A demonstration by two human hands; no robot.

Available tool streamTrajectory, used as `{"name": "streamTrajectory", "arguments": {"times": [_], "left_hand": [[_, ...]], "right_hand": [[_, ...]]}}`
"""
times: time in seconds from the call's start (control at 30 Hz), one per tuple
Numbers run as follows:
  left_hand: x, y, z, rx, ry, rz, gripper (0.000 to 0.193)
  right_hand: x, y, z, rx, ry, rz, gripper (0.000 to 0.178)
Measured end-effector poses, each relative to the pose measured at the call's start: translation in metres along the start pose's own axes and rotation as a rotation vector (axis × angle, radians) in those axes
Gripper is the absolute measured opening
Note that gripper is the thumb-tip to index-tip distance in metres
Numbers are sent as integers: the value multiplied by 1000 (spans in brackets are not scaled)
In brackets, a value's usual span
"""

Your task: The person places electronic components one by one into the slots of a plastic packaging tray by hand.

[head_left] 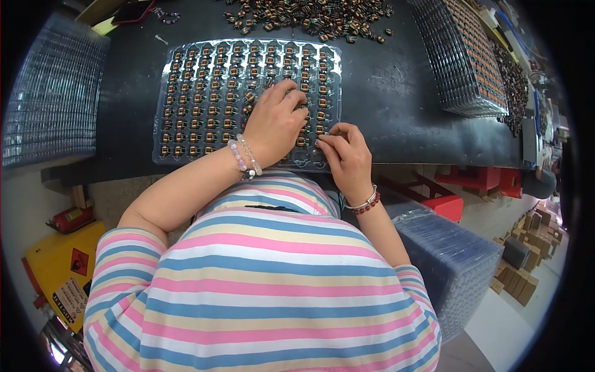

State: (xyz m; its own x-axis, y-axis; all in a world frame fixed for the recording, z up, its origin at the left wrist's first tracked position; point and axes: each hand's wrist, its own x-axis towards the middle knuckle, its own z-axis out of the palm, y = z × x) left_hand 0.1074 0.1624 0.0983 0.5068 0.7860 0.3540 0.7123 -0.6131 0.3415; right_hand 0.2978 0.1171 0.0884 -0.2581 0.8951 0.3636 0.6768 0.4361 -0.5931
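A clear plastic blister tray [158, 124] lies before me on the dark table, its pockets filled in rows with small copper-wound coils [214, 97]. My left hand [276, 121] is above the tray's right half, palm down with the fingers curled; whatever lies beneath them is hidden. Beside its thumb a few coils [250, 97] sit askew, out of line with the rows. At the tray's near right corner my right hand [350, 158] pinches thumb and forefinger together over the last column. What is between those fingertips is too small to make out.
A heap of loose coils [304, 15] lies at the table's far side. Stacked filled trays [465, 59] stand at the right, stacked clear trays [52, 93] at the left. Below the table are a plastic-wrapped stack [446, 260], red stools [434, 198] and a yellow cabinet [68, 266].
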Motion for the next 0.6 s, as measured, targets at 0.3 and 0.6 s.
{"name": "streamTrajectory", "arguments": {"times": [0.3, 0.6], "left_hand": [[-8, 7, 6, 31, 61, 21, 19], [10, 0, 1, 51, -19, -32, 16]], "right_hand": [[-11, 2, 12, 119, 106, 75, 8], [-11, 4, 15, 122, 140, 56, 7]]}}
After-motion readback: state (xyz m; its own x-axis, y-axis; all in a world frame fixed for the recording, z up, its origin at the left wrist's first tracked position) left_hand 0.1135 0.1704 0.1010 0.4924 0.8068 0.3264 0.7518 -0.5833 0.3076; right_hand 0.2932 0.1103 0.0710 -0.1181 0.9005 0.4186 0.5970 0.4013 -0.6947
